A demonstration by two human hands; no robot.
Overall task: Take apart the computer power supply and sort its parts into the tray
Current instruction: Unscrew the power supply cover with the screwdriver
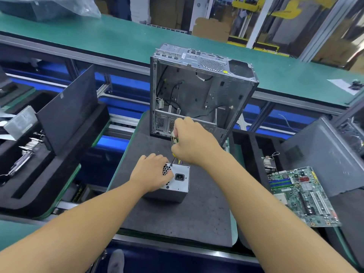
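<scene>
The power supply (178,181) sits on the grey mat (177,219), in front of the open computer case (199,91). The left hand (151,170) grips its top, fingers curled over it. The right hand (194,142) is wrapped round a screwdriver (173,157), whose tip is at the box's upper corner.

Two hands in view, both bare: left hand (151,172), right hand (194,143). Uncovered from knuckles through wrists. Left forearm (78,223) and right forearm (266,203) are bare along their whole visible length, down to the lower edge of the view. Low between the arms, one foot (116,260) in plain grey, rounded at the toe; shoe or sock, cannot tell.
</scene>
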